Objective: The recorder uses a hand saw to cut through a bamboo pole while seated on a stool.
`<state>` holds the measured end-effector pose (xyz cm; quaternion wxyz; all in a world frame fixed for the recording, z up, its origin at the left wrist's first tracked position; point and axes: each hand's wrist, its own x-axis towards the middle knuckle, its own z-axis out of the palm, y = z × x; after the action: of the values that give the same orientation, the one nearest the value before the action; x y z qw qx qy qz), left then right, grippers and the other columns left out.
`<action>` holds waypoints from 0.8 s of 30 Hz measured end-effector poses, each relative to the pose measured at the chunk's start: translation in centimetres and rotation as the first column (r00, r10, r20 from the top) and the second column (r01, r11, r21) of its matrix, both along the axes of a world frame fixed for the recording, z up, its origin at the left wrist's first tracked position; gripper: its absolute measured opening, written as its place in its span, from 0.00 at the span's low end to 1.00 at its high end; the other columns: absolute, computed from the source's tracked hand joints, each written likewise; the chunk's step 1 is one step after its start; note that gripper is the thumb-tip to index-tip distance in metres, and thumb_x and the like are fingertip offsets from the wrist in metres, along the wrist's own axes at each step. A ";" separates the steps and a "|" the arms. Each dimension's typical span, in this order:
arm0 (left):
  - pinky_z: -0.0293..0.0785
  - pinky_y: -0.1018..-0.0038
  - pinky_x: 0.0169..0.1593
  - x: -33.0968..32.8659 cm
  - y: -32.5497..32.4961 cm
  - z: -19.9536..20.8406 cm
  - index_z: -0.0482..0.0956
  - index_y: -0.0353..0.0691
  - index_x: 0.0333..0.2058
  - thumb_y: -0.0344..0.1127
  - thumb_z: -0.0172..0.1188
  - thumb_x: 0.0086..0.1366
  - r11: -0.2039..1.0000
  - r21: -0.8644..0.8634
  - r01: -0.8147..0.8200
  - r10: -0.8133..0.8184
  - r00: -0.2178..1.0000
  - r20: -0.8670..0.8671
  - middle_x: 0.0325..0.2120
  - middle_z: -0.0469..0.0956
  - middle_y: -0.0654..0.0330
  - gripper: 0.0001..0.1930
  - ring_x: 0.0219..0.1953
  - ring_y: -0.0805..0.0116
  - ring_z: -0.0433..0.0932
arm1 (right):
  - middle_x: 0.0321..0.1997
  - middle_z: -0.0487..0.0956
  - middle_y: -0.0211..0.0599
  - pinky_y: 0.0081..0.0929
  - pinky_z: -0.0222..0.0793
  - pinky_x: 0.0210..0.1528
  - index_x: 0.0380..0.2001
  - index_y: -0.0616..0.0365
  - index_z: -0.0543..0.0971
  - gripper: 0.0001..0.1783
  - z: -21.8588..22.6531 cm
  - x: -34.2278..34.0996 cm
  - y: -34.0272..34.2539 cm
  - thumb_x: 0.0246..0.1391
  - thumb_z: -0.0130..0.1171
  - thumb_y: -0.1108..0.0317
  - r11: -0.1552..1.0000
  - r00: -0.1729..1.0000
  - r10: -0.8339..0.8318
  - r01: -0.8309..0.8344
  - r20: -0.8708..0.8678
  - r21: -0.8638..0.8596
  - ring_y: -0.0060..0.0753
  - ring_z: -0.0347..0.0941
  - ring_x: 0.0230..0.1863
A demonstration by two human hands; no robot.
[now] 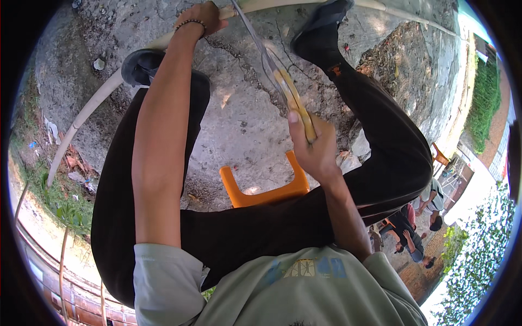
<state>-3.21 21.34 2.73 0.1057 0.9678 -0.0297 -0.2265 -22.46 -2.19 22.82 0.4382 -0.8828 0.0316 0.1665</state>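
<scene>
My left hand [200, 17], with a beaded bracelet at its wrist, is closed around a long pale pole [89, 108] near the top edge. The pole looks curved across the ground, and a brownish patch shows beside my fingers. In my right hand [316, 144] is a hand saw [293, 98], gripped by its yellow handle. Its narrow grey blade slants up and left and crosses the pole just right of my left hand. Blade teeth are too blurred to make out. My left shoe [142, 65] overlaps the pole; my right shoe [323, 27] stands on the concrete near it.
An orange plastic stool [266, 195] shows its legs beneath me. Cracked concrete [239, 119] with rubble and dry leaves lies between my feet. Plants and litter [65, 212] border the left side. At the right, several people [413, 233] are in the background, near another orange seat.
</scene>
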 end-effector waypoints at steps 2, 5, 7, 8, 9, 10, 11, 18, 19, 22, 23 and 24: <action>0.79 0.56 0.49 0.2 -1.2 0.9 0.83 0.44 0.45 0.54 0.67 0.58 0.996 0.009 -0.086 0.085 0.992 0.088 0.44 0.82 0.47 0.23 0.47 0.47 0.81 | 0.12 0.68 0.30 0.25 0.58 0.18 0.26 0.67 0.78 0.15 -1.0 -1.3 -1.6 0.63 0.56 0.68 0.998 0.998 -0.058 0.057 0.035 0.033 0.13 0.62 0.17; 0.79 0.55 0.49 1.6 0.0 -2.1 0.84 0.43 0.44 0.55 0.67 0.58 0.998 -0.027 0.064 -0.063 0.997 0.049 0.43 0.82 0.47 0.23 0.47 0.47 0.82 | 0.12 0.67 0.28 0.22 0.58 0.19 0.30 0.69 0.80 0.14 -2.2 3.2 1.5 0.64 0.56 0.67 0.999 0.999 0.040 -0.040 0.000 -0.020 0.12 0.62 0.18; 0.78 0.55 0.50 1.2 -1.2 -1.5 0.84 0.43 0.44 0.56 0.66 0.59 0.997 -0.076 0.027 -0.028 1.000 -0.002 0.43 0.82 0.47 0.24 0.48 0.47 0.81 | 0.12 0.67 0.27 0.22 0.57 0.19 0.29 0.69 0.80 0.15 -2.2 3.0 0.9 0.65 0.56 0.67 0.999 0.999 -0.011 0.010 -0.035 -0.031 0.12 0.62 0.18; 0.79 0.55 0.50 1.7 -1.6 -0.9 0.84 0.43 0.44 0.56 0.65 0.59 0.998 -0.059 0.039 -0.038 0.999 0.024 0.43 0.82 0.48 0.24 0.48 0.47 0.81 | 0.13 0.67 0.27 0.21 0.57 0.19 0.29 0.68 0.79 0.15 -2.3 3.8 0.6 0.65 0.55 0.66 1.000 0.998 -0.023 0.023 -0.052 -0.014 0.11 0.62 0.19; 0.79 0.55 0.49 1.2 -1.1 -0.7 0.83 0.42 0.44 0.57 0.65 0.59 0.998 -0.034 0.054 -0.053 0.998 0.029 0.43 0.82 0.48 0.25 0.48 0.47 0.81 | 0.13 0.67 0.26 0.21 0.57 0.19 0.26 0.68 0.78 0.17 -0.7 1.8 0.5 0.65 0.55 0.66 0.999 0.998 -0.046 0.046 -0.045 -0.006 0.11 0.62 0.18; 0.78 0.55 0.50 1.4 -0.4 -0.7 0.84 0.43 0.44 0.57 0.65 0.58 1.000 -0.021 0.010 -0.010 1.000 -0.019 0.43 0.83 0.48 0.25 0.47 0.47 0.81 | 0.13 0.67 0.26 0.21 0.56 0.19 0.24 0.67 0.77 0.18 0.6 0.2 0.3 0.66 0.54 0.65 0.999 0.999 -0.043 0.044 -0.024 0.019 0.11 0.62 0.18; 0.78 0.55 0.50 2.2 0.6 -0.3 0.84 0.43 0.44 0.57 0.65 0.58 1.000 0.000 -0.021 0.021 1.000 -0.002 0.43 0.83 0.48 0.25 0.47 0.47 0.81 | 0.13 0.67 0.26 0.21 0.56 0.19 0.24 0.67 0.77 0.18 0.1 0.2 -0.1 0.66 0.54 0.65 0.999 1.000 -0.013 0.013 -0.008 0.041 0.11 0.62 0.18; 0.77 0.54 0.51 2.3 -0.7 -3.7 0.83 0.43 0.45 0.57 0.65 0.58 0.997 -0.054 0.063 -0.063 0.998 0.013 0.44 0.82 0.47 0.25 0.48 0.46 0.81 | 0.13 0.67 0.27 0.25 0.54 0.18 0.23 0.65 0.76 0.20 -2.8 4.5 1.4 0.66 0.55 0.61 1.000 0.999 -0.018 0.017 0.041 0.008 0.12 0.60 0.18; 0.77 0.54 0.51 2.6 -2.0 -2.2 0.83 0.43 0.45 0.57 0.65 0.58 0.996 -0.065 0.061 -0.060 0.998 0.025 0.44 0.82 0.47 0.25 0.48 0.46 0.81 | 0.13 0.67 0.26 0.25 0.53 0.18 0.23 0.65 0.76 0.20 -3.1 4.9 0.9 0.65 0.55 0.61 1.000 0.998 -0.014 0.014 0.061 0.010 0.13 0.59 0.17; 0.78 0.53 0.51 0.9 1.6 -1.9 0.82 0.43 0.46 0.56 0.65 0.58 1.000 -0.001 -0.006 0.006 1.000 0.007 0.43 0.83 0.47 0.25 0.47 0.46 0.81 | 0.14 0.64 0.21 0.22 0.53 0.18 0.22 0.64 0.73 0.20 1.3 -0.3 -1.0 0.67 0.53 0.62 0.984 0.983 -0.124 0.140 -0.137 0.112 0.11 0.58 0.18; 0.78 0.53 0.51 1.0 0.8 -1.3 0.82 0.43 0.46 0.56 0.65 0.58 1.000 -0.015 -0.010 0.010 1.000 0.006 0.43 0.83 0.47 0.25 0.47 0.46 0.81 | 0.14 0.64 0.20 0.20 0.53 0.18 0.22 0.64 0.74 0.20 2.0 -1.6 -2.8 0.67 0.53 0.62 0.971 0.972 -0.149 0.178 -0.182 0.158 0.10 0.58 0.18; 0.78 0.53 0.50 1.2 -0.2 -0.3 0.83 0.43 0.45 0.55 0.65 0.58 0.999 -0.047 -0.021 0.021 1.000 -0.003 0.42 0.83 0.47 0.24 0.46 0.46 0.81 | 0.14 0.64 0.20 0.19 0.53 0.18 0.23 0.63 0.74 0.20 2.6 -2.7 -3.6 0.68 0.52 0.63 0.952 0.956 -0.184 0.232 -0.229 0.200 0.09 0.57 0.18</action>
<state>-2.03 21.15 2.41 0.1311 0.9650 -0.0248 -0.2258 -25.19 -5.82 25.43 0.5445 -0.7971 0.1513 0.2128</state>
